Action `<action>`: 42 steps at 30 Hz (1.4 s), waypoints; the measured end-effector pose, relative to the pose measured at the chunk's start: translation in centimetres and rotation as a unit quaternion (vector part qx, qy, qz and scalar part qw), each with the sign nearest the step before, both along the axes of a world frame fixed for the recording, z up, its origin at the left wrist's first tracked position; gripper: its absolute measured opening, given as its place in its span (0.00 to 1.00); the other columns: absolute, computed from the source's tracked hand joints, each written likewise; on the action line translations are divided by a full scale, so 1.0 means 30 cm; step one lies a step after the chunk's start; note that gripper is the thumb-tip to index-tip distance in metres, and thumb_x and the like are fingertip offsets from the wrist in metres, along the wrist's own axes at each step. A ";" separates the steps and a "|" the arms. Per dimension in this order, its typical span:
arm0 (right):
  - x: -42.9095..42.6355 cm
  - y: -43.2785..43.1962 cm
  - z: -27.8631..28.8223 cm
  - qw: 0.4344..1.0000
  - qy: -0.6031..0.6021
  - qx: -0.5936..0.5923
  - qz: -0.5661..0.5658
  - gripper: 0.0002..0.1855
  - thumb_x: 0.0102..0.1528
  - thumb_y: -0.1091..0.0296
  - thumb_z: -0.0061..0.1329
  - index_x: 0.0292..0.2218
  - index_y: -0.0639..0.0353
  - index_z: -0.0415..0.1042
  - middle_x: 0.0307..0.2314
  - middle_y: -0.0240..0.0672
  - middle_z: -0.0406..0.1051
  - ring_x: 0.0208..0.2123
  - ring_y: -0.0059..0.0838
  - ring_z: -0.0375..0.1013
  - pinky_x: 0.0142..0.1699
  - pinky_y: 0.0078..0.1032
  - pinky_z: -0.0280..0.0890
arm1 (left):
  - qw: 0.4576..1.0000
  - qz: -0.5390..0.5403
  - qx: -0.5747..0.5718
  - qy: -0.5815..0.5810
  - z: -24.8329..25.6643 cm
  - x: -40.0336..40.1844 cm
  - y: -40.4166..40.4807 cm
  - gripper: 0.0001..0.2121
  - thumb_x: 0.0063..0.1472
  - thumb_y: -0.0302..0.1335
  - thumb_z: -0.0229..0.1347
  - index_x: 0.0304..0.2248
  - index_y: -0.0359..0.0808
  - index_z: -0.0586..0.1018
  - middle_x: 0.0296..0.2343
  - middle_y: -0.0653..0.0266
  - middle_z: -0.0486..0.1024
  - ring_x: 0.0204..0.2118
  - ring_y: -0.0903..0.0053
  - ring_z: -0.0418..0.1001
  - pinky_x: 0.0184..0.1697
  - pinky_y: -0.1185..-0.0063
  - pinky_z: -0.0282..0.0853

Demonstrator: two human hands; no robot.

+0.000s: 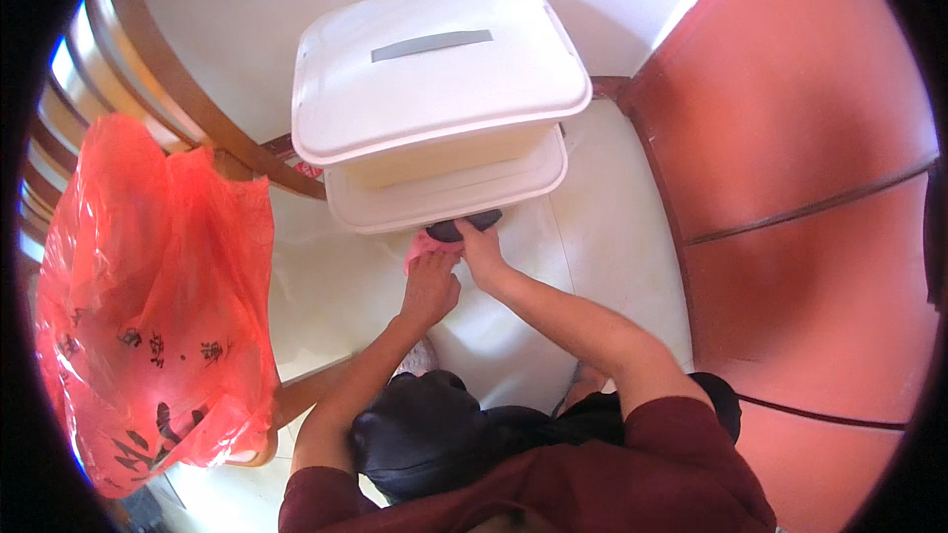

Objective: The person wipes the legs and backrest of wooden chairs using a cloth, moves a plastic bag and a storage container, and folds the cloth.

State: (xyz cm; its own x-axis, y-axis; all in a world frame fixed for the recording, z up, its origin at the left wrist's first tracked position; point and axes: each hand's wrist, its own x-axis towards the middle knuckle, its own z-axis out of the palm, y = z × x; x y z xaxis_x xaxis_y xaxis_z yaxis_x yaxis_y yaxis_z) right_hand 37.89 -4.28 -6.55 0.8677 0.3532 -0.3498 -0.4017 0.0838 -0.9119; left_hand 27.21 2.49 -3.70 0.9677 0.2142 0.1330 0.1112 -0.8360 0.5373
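My left hand (432, 290) grips a pink item (424, 245), which looks like soft cloth or a slipper's upper. Beside it, my right hand (482, 255) has its thumb over a dark, flat piece (486, 219), possibly a sole. Whether the pink and dark parts belong to one slipper cannot be told. Both hands are close together, low in front of a white plastic storage box (437, 92) whose lid carries a grey handle (432, 45). Under that box shows a second white rim or lid (452, 208), just beyond my fingers.
On the left, a red plastic bag (163, 296) bearing writing rests on a wooden slatted chair (167, 66). A reddish panelled door or cabinet (785, 251) stands to the right. Behind the boxes is a white wall (222, 7); pale floor tiles (607, 185) lie below.
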 end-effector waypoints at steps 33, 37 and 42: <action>-0.136 0.104 0.214 0.928 0.273 0.180 0.177 0.31 0.56 0.46 0.48 0.49 0.64 0.61 0.45 0.44 0.65 0.50 0.42 0.64 0.54 0.43 0.61 | 0.590 0.439 -0.641 -0.220 -0.294 -0.101 0.389 0.15 0.63 0.38 0.42 0.46 0.40 0.68 0.40 0.66 0.69 0.44 0.82 0.66 0.47 0.78 0.63; -0.070 0.096 0.277 0.945 0.284 0.130 0.095 0.30 0.55 0.46 0.49 0.47 0.64 0.62 0.41 0.45 0.66 0.48 0.43 0.65 0.53 0.41 0.62 | 0.645 0.067 -0.710 -0.273 -0.352 -0.188 0.300 0.14 0.62 0.37 0.44 0.45 0.40 0.67 0.37 0.66 0.69 0.40 0.84 0.67 0.41 0.79 0.65; -0.042 0.072 0.272 0.958 0.241 0.114 0.109 0.26 0.56 0.50 0.49 0.44 0.63 0.63 0.36 0.44 0.68 0.44 0.39 0.68 0.50 0.36 0.64 | 0.621 0.194 -0.705 -0.282 -0.168 -0.075 0.294 0.15 0.62 0.37 0.44 0.45 0.40 0.67 0.39 0.65 0.69 0.41 0.81 0.68 0.42 0.78 0.65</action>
State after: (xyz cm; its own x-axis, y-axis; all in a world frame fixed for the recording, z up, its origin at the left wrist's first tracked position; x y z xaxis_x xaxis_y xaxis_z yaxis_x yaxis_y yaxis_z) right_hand 36.62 -2.11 1.61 0.5220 0.6230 -0.5825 -0.8015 0.1248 -0.5848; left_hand 24.95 11.31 -8.75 0.6911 0.7054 -0.1573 -0.3819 0.5413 0.7491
